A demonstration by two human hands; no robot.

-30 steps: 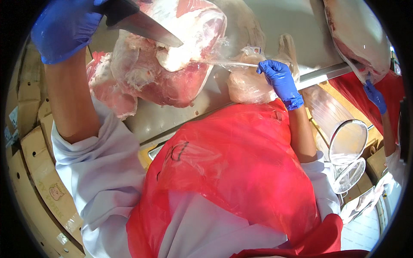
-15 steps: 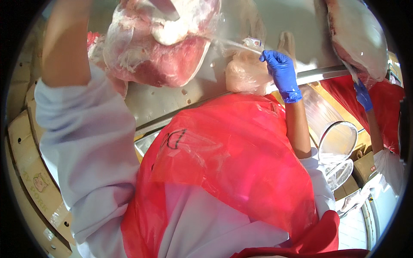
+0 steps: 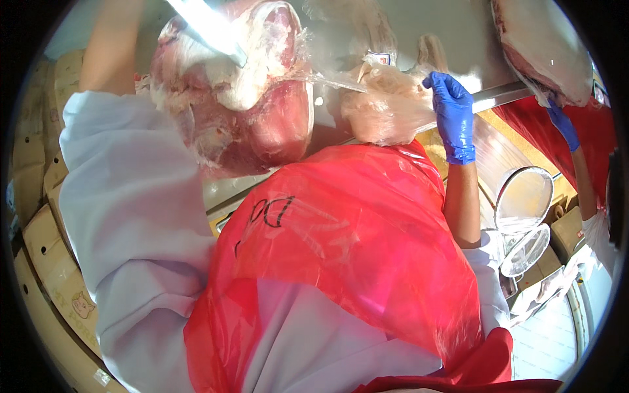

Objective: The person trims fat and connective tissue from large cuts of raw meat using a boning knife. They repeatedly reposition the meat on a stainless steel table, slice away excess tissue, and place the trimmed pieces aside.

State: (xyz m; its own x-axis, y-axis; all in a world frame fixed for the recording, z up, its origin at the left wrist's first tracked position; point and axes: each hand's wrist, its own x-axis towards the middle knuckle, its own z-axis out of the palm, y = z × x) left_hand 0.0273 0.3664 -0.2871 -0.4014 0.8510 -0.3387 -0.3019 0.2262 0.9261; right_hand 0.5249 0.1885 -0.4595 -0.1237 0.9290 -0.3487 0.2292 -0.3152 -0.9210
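Note:
A large cut of raw meat (image 3: 275, 124) with a pale rounded joint lies on the metal table at the upper left. A bright knife blade (image 3: 213, 33) comes in from the top edge, its tip at the meat's pale part. My left arm reaches up past the meat, and its hand is beyond the top edge, so what grips the knife is hidden. My right hand (image 3: 452, 114), in a blue glove, is closed to the right of the meat. Its fingers pinch thin translucent film (image 3: 341, 81), which trails towards the meat above a crumpled clear bag (image 3: 380, 114).
Another large piece of meat (image 3: 544, 52) lies at the upper right, with a co-worker's blue-gloved hand (image 3: 563, 124) at its lower end. Cardboard boxes (image 3: 59, 275) stand along the left. Clear plastic-lined round containers (image 3: 524, 200) are below the table edge (image 3: 501, 95) on the right.
The meat has shifted down towards me and turned. The knife has moved left, with more of its blade showing. My right hand has moved right and slightly down.

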